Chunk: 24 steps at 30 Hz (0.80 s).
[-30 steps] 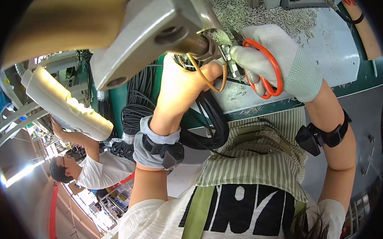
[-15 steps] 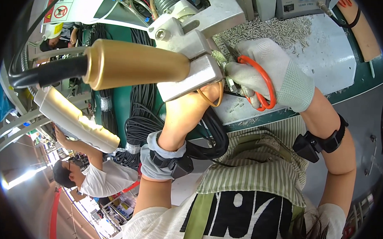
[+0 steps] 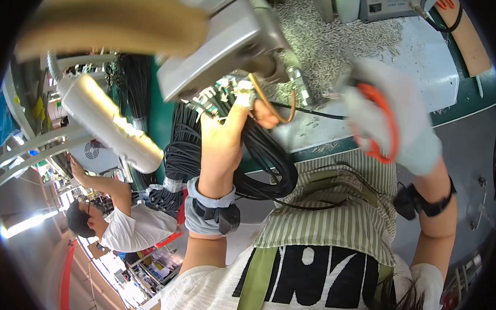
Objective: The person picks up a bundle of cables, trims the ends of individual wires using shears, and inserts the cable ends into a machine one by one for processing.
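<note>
My left hand (image 3: 221, 146), bare, is closed round a thick bundle of black cables (image 3: 269, 164) with metal connector ends (image 3: 220, 96) showing above the fingers. A tan loop (image 3: 271, 104) hangs by its fingertips. My right hand (image 3: 413, 114), in a white glove and smeared by motion, grips scissors with orange-red handles (image 3: 390, 127). One black cable (image 3: 318, 112) stretches from the left hand toward the glove; whether the glove holds its end I cannot tell. Above the left hand looms a metal block (image 3: 216, 53) with a blurred gold cylinder (image 3: 116, 22).
Small metal pieces (image 3: 339, 43) lie heaped on a white sheet (image 3: 431, 63) over the green bench. Coiled black cables (image 3: 186, 125) are at left beside a white tubular lamp (image 3: 110, 123). A grey box (image 3: 390, 7) stands at the back. Another person (image 3: 133, 225) works at far left.
My right hand has pulled away rightward and nearer with the scissors. The gold cylinder and metal block have shifted up and left, uncovering my left hand and the connector ends.
</note>
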### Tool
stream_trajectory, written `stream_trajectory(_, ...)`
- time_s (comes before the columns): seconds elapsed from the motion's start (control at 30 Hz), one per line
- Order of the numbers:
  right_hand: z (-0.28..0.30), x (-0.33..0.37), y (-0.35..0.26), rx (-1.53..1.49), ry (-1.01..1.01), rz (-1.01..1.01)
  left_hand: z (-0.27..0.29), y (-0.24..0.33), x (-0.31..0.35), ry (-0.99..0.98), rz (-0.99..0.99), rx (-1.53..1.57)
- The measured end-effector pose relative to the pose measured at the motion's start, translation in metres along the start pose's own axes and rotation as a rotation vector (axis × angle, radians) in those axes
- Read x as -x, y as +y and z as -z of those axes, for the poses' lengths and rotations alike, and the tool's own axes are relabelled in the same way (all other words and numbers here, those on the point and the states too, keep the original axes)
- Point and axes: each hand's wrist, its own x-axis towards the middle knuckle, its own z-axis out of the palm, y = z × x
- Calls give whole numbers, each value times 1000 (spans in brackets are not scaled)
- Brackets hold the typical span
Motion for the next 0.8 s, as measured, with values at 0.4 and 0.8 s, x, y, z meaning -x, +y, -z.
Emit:
stream_trajectory(0.4, -31, 25, -30, 77, -72, 37, -31, 19, 57, -339, 195, -191)
stream_trajectory(0.8, -9, 40, -3, -586, -744, -200, -32, 17, 56, -614, -639, -586)
